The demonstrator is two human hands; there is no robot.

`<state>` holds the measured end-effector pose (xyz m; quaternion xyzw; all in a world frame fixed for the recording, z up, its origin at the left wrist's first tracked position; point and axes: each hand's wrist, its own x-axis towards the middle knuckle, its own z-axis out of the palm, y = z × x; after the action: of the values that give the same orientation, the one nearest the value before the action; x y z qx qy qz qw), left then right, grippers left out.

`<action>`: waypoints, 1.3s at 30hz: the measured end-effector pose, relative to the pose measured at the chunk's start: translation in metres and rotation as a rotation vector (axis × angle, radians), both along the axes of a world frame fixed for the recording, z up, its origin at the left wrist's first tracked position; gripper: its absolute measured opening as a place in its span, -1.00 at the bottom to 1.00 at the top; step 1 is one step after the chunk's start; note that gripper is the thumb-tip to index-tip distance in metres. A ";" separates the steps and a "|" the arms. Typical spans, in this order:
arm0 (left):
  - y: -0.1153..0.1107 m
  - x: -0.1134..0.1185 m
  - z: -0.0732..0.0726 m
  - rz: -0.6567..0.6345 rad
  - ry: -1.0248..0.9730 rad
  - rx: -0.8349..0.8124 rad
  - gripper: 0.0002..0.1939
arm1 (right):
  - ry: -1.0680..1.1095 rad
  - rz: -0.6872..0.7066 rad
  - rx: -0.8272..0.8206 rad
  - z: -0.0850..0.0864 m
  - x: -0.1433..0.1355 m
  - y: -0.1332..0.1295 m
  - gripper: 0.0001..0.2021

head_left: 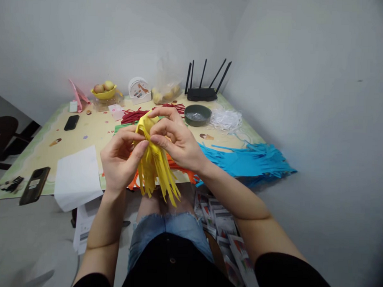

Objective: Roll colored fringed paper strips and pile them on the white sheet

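Fingers (163,126) of your left hand (119,160) and right hand (180,145) are drawn into tight pinches at the centre of the frame, thumbs close together, both holding the gathered neck of the yellow fringed bundle (157,165). Its looped top stands above your grip and its loose strips hang toward the lower centre, past the near edge of the table (85,127). Should either pinch slacken, the folds at the neck could fan out; pull your thumbs apart too hard and the thin material may tear. Lowering it carelessly could tangle its strips with the orange fringe (182,169) just behind, or the blue fringe (241,160) at centre right
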<state>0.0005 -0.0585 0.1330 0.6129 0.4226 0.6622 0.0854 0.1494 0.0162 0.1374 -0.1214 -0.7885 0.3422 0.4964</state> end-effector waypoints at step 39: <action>0.009 0.009 -0.004 0.084 -0.020 0.113 -0.84 | 0.034 -0.035 0.073 -0.006 0.001 0.003 -0.77</action>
<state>0.0095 -0.0496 0.1290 0.5919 0.4088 0.6941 0.0271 0.1507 0.0197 0.1312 -0.1111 -0.7896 0.3063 0.5199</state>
